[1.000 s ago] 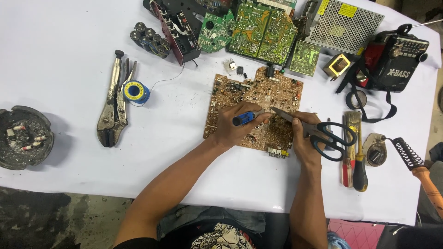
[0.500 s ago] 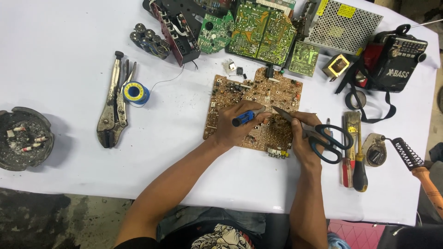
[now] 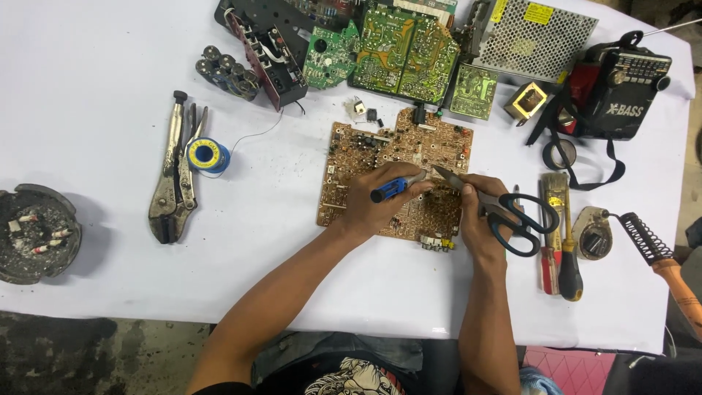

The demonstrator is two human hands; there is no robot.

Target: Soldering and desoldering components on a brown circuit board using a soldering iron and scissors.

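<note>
We see the brown circuit board [image 3: 398, 172] lying flat near the middle of the white table [image 3: 95, 95], solder side up, with both hands resting on its lower half; our left hand [image 3: 376, 208] is closed around a blue-handled screwdriver [image 3: 395, 186], whose tip lies toward the board's centre, while our right hand [image 3: 475, 212] grips black-handled scissors [image 3: 504, 212] with fingers through the loops, blades nearly pressed together and pointing at the screwdriver's tip. Just right of the scissors lie a paintbrush [image 3: 553, 192] and a red-and-black screwdriver [image 3: 569, 267], then a soldering iron [image 3: 662, 260]. Green circuit boards [image 3: 395, 51] sit above the brown one. Well to the left lie locking pliers [image 3: 172, 183] beside a solder spool [image 3: 208, 155], and an ashtray [image 3: 33, 234] at the table's edge
</note>
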